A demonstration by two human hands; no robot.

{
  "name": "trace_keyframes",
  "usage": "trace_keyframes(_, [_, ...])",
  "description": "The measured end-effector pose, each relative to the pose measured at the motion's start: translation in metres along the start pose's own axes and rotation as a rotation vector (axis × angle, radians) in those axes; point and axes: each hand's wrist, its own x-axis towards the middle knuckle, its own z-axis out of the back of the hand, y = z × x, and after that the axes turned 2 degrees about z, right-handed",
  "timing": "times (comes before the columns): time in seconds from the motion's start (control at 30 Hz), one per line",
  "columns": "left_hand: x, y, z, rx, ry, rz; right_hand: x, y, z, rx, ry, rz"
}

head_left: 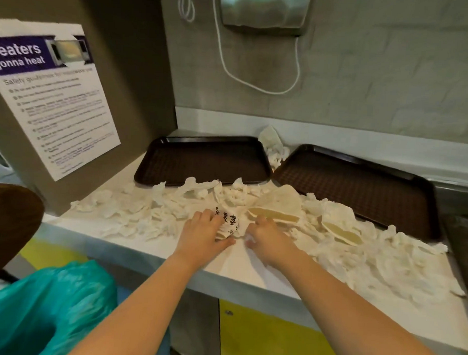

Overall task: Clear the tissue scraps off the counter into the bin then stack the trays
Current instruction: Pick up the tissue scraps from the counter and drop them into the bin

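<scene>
Reaching over the worktop (pixel 237 267) edge, our left hand (pixel 203 233) curls its grip around a crumpled printed paper wad (pixel 230 222), thumb below it, fingers on top. Our right hand (pixel 264 239) sits just beside, fingers curled down onto white tissue, pinching a small bit under the fingertips. Tissue scraps (pixel 136 216) lie all along the worktop, left to right, thick toward the right edge. Two beige paper pockets (pixel 277 208) lie among them, one just past the right hand, the other (pixel 341 229) further right. Two dark brown trays (pixel 204 160) (pixel 357 187) lie flat side by side at the back, apart, more tissue (pixel 273 148) wedged between them at the wall. Teal bin bag (pixel 45 309) sits open below the worktop, lower left. Microwave safety notice (pixel 55 102) on the left panel.
</scene>
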Motion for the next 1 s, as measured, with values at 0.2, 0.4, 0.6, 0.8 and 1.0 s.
trace_keyframes(0.2, [0.001, 0.01, 0.0, 0.065, -0.07, -0.147, 0.003, -0.002, -0.002, 0.018, -0.095, 0.031])
trace_keyframes(0.4, [0.001, 0.02, 0.015, 0.093, -0.177, -0.19, 0.01, -0.007, -0.005, 0.016, -0.21, 0.021])
trace_keyframes(0.6, [-0.007, 0.022, 0.038, 0.145, -0.26, -0.19, 0.014, -0.002, 0.017, 0.067, -0.333, 0.083])
trace_keyframes(0.8, [-0.034, 0.022, 0.059, 0.222, -0.294, -0.15, 0.017, 0.014, 0.035, 0.076, -0.333, 0.216])
trace_keyframes(1.0, [-0.085, 0.022, 0.08, 0.311, -0.321, -0.007, 0.007, 0.054, 0.033, 0.131, -0.396, 0.404])
